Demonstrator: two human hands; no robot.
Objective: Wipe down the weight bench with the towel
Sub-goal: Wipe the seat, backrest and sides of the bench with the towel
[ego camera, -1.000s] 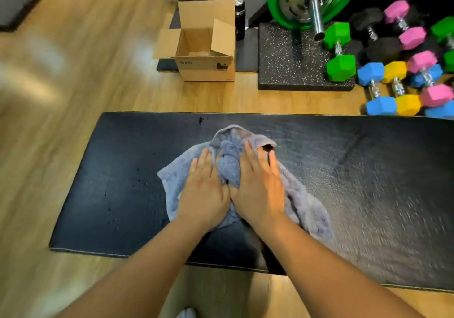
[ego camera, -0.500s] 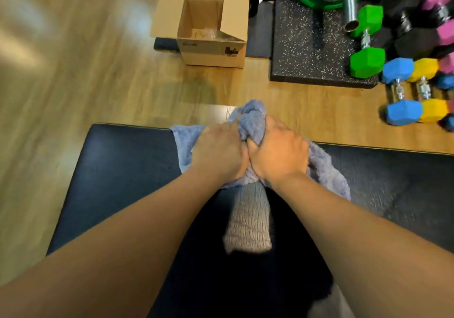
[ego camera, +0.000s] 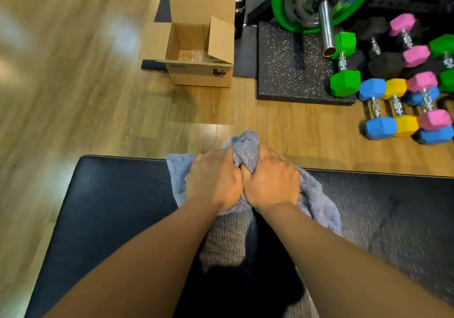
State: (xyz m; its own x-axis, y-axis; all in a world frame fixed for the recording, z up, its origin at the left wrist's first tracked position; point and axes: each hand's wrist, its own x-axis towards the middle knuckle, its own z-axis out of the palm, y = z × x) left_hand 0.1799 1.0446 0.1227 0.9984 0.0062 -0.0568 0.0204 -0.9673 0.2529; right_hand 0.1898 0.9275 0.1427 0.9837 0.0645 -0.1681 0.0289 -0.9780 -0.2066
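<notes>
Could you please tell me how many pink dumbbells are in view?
2: the far pink dumbbell beside the black dumbbell, and the near pink dumbbell right of the yellow dumbbell. More may be hidden off-frame.

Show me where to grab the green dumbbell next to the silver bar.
Grip the green dumbbell by its thin metal handle, coming down from above. It lies flat, its chunky ends look too wide to hold, and the silver bar crowds one side.

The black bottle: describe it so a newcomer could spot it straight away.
Start at the big green weight plate at the top. Just left of it, behind the open cardboard box, stands the bottle. It is the only slim black cylinder, capped in silver.
</notes>
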